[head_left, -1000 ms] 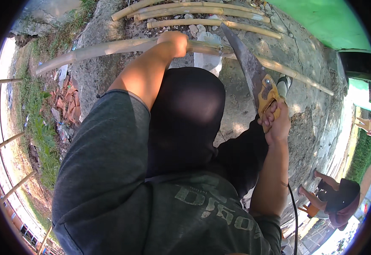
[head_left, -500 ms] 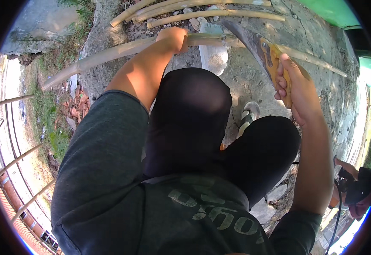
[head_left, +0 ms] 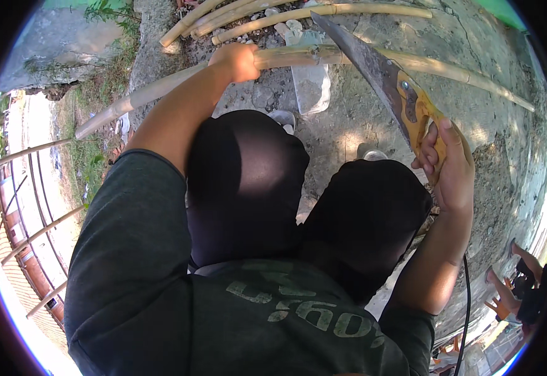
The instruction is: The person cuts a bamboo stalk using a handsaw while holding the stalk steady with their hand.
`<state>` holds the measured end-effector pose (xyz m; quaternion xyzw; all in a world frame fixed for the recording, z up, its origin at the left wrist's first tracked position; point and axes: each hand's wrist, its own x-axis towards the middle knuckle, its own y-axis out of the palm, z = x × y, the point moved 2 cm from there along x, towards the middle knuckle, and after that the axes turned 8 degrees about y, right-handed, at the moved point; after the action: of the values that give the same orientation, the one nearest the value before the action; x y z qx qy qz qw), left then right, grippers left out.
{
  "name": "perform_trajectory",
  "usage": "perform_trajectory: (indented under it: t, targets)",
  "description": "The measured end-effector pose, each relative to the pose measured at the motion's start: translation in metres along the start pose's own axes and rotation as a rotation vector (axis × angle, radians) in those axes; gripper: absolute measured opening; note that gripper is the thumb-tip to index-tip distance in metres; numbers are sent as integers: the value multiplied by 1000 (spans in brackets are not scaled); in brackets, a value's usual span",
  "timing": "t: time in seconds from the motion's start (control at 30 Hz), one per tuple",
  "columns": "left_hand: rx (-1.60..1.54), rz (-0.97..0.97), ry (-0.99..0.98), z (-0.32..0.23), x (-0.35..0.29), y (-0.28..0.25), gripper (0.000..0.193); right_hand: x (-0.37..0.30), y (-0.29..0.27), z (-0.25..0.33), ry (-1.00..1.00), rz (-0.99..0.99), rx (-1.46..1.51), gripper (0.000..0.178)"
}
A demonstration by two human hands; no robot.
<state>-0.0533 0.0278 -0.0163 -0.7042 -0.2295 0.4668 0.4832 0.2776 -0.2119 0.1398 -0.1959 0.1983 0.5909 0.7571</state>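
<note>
My left hand (head_left: 236,61) is closed around a long bamboo pole (head_left: 292,56), which runs across in front of my knees. A handsaw (head_left: 373,74) is in my right hand (head_left: 447,160), the fingers wrapped round its yellow handle. Its dark blade slants up and to the left and crosses over the pole, to the right of my left hand. Whether the teeth touch the bamboo I cannot tell. Under the pole, between my left hand and the saw, stands a pale block (head_left: 311,91).
More bamboo poles (head_left: 323,10) lie on the ground beyond. My knees (head_left: 245,163) are bent close behind the pole. A black cable (head_left: 467,301) hangs by my right arm. Another person (head_left: 530,294) is at the far right. Thin upright poles (head_left: 41,235) stand at the left.
My left hand has shifted left along the pole. My right hand has come lower and to the right with the saw, which looks larger in view. My knees have shifted left.
</note>
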Motion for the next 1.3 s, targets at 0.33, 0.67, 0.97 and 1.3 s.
perform_trajectory:
  t: [0.33, 0.67, 0.97, 1.3]
  targets:
    - [-24, -91, -25, -6, -8, 2, 37, -8, 16, 6, -140, -40, -356, 42]
    - [-3, -165, 81, -5, -4, 4, 34, -33, -33, 40, -227, 184, 580, 38]
    - [9, -132, 80, 6, -9, 3, 35, -90, 34, 33, -270, -73, 508, 41]
    - [-68, -44, 52, 5, 5, 6, 42, -157, 81, -12, -416, -145, 362, 45]
